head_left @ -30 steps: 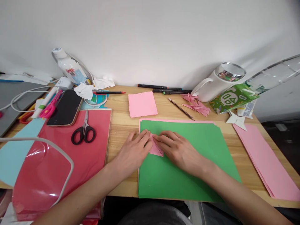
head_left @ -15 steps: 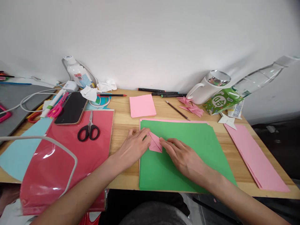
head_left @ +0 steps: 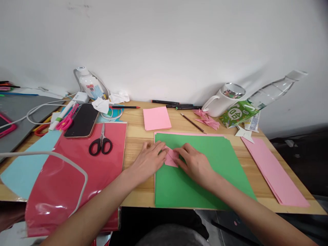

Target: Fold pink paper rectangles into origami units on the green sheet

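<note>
"45W" on white charger [head_left: 82, 97]

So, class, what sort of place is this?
Probably a desk used for paper craft, judging by the black-handled scissors, the stack of pink squares and the small folded pink paper.

- At the dial's centre, as I see it, the folded paper [head_left: 170, 161] is plain pink, a dark crease line slanting across it.
- Under it, the sheets [head_left: 200, 184] are solid green, pink showing along their twelve o'clock edge.
- Eleven o'clock: paper squares [head_left: 156, 118] in plain pale pink.
- One o'clock: a white mug [head_left: 216, 104], mirror-silver on top.
- Two o'clock: a green packet [head_left: 238, 114] with white lettering.
- Three o'clock: long strips [head_left: 276, 172], pink again.
- Nine o'clock: a glossy red folder [head_left: 61, 174] and black-handled, silver-bladed scissors [head_left: 95, 146].
- Ten o'clock: a black phone [head_left: 82, 121].
</note>
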A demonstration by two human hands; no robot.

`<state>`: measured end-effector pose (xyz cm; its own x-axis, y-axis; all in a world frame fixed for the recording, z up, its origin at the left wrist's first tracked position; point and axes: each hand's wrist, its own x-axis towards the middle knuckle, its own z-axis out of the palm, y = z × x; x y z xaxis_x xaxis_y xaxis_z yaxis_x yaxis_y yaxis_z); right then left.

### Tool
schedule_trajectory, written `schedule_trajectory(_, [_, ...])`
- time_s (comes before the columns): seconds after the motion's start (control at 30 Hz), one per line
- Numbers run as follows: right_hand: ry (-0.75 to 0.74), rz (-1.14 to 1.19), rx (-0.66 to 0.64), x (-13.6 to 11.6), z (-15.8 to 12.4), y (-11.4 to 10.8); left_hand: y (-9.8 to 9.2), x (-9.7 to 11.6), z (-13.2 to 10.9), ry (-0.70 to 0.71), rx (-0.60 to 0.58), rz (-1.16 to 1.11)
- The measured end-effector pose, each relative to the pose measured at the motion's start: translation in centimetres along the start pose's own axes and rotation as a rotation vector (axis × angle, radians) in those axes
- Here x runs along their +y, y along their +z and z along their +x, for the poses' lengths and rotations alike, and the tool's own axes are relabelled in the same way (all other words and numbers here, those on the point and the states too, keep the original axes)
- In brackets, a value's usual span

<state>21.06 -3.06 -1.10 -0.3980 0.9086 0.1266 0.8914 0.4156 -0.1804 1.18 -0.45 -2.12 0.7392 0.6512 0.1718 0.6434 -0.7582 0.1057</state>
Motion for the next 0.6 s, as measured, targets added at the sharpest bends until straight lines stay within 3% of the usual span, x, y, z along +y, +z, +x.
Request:
schedule_trajectory(0.1, [0.133, 0.095, -0.136, -0.4, 1.5, -0.7, -0.2, -0.2, -0.2, -0.011, 0.013, -0.049])
schedule_trajectory(0.2, [0.169, 0.253, -0.236, -0.3, 2.6, -1.3, -0.6, -0.3, -0.5, 0.011, 0.071, -0.077])
schedule_trajectory(0.3, [0.12, 0.556, -0.189, 0.0, 3.4, -1.0, -0.7, -0.4, -0.8, 0.003, 0.179, -0.161])
schedule_trajectory(0.4, [0.16, 0.963, -0.062, 0.1, 3.8, -0.1, -0.7, -0.3, -0.7, -0.17, 0.258, -0.36])
schedule_trajectory(0.47, [0.241, 1.162, 0.02, -0.1, 3.8, 0.5, -0.9, -0.2, -0.5, -0.34, 0.205, -0.567])
schedule_trajectory(0.6, [0.35, 1.342, 0.054, -0.7, 3.5, 1.2, -1.6, 0.1, 0.0, -0.544, -0.125, -1.128])
